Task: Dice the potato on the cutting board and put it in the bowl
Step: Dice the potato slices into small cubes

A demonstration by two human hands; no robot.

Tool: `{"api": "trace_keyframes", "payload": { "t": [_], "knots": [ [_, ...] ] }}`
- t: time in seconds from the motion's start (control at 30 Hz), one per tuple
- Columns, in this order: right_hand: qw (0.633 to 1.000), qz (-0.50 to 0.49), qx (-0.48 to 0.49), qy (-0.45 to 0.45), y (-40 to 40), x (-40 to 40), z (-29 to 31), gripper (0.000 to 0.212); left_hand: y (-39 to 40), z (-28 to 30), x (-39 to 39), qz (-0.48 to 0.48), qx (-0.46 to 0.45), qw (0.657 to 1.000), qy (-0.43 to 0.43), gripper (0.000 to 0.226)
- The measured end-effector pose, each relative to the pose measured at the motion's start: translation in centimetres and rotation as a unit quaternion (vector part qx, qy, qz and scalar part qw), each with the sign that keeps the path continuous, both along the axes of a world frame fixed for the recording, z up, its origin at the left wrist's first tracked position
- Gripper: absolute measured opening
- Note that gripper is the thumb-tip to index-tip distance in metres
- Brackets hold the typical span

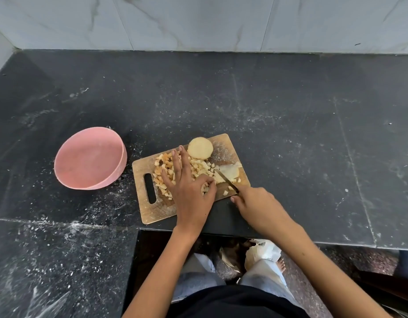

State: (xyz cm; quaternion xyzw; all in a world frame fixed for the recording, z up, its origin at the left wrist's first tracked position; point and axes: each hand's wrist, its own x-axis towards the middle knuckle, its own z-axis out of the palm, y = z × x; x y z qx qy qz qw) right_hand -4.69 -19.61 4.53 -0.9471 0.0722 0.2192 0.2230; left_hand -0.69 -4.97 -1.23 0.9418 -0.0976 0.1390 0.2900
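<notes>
The left hand (187,187) is lying flat-fingered over the potato cubes (198,168) on the cutting board (157,207); the right hand (256,205) is gripping the knife (226,180).

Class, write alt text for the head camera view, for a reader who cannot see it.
A person dices potato on a wooden cutting board: the right hand holds a knife against potato slices, the left hand rests on the diced pieces. An uncut potato half sits at the board's far edge; a pink bowl stands left, empty.
</notes>
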Motion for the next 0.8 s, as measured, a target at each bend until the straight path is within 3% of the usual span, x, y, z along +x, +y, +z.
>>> {"api": "trace_keyframes", "payload": {
  "t": [0.07,0.17,0.3,0.5,0.8],
  "knots": [
    [1.0,0.009,-0.003,-0.009,-1.4,0.3,0.5,0.021,0.3,0.3,0.3,-0.008,-0.012,1.0,0.0,0.005],
    [0.999,0.0,-0.001,-0.053,-2.6,1.1,0.6,0.031,0.6,0.9,0.4,-0.008,-0.04,0.999,0.006,0.004],
    [0.991,-0.044,0.06,-0.109,-2.7,2.2,-0.6,0.03,0.8,1.6,0.3,0.014,-0.051,0.999,0.012,0.008],
    [0.982,-0.058,0.118,-0.133,-1.3,3.1,-1.9,0.045,1.8,2.3,0.1,0.04,-0.051,0.996,0.053,0.016],
    [0.972,-0.023,0.162,-0.169,1.3,4.4,-2.2,0.031,4.7,2.7,-1.9,0.063,-0.063,0.99,0.113,0.035]
  ]
}}
